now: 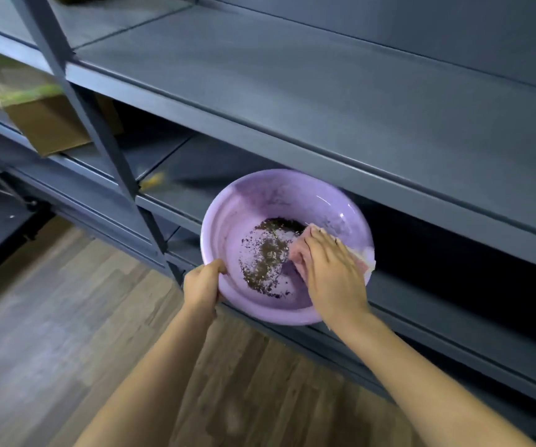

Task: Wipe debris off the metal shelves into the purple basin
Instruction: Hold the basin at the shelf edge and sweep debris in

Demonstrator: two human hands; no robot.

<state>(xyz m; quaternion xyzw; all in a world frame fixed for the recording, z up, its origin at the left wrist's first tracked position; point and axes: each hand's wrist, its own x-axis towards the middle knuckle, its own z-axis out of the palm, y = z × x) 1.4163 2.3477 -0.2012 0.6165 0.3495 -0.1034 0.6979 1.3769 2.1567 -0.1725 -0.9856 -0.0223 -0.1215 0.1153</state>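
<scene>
The purple basin (260, 201) is held in front of the grey metal shelves (292, 101), below the front lip of the wide upper shelf. Dark crumbly debris (270, 253) lies spread over its bottom. My left hand (204, 283) grips the basin's near-left rim, thumb over the edge. My right hand (328, 269) is inside the basin on its right side, fingers curled over a pale pink cloth (365, 262) that shows under the palm and at the right rim. The fingertips sit at the edge of the debris.
A slanted shelf post (99, 130) crosses on the left. A cardboard box (44, 121) sits on a lower shelf at left. A small yellow scrap (154, 180) lies on the lower shelf behind the basin. Wood floor (67, 317) lies below.
</scene>
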